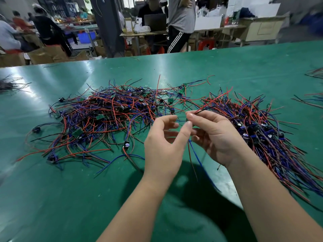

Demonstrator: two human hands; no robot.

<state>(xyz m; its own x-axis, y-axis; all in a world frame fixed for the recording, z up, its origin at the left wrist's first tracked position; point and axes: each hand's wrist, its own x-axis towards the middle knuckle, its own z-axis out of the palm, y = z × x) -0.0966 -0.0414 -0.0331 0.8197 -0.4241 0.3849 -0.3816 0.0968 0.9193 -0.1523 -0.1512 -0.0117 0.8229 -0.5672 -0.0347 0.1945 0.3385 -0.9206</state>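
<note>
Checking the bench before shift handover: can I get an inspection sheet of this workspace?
Surface: green table, shiny, shadowed near the arms.
Job's things: held wires, red and blue ends hanging down; left pile and right pile of wired small boards.
Clutter: stray wires far left, more far right.
Hands: right hand pinches the held wires; left hand curled beside it, grip unclear.
Cables: loose tangled wires only.
Surroundings: people, laptop, cardboard boxes behind the table.
</note>
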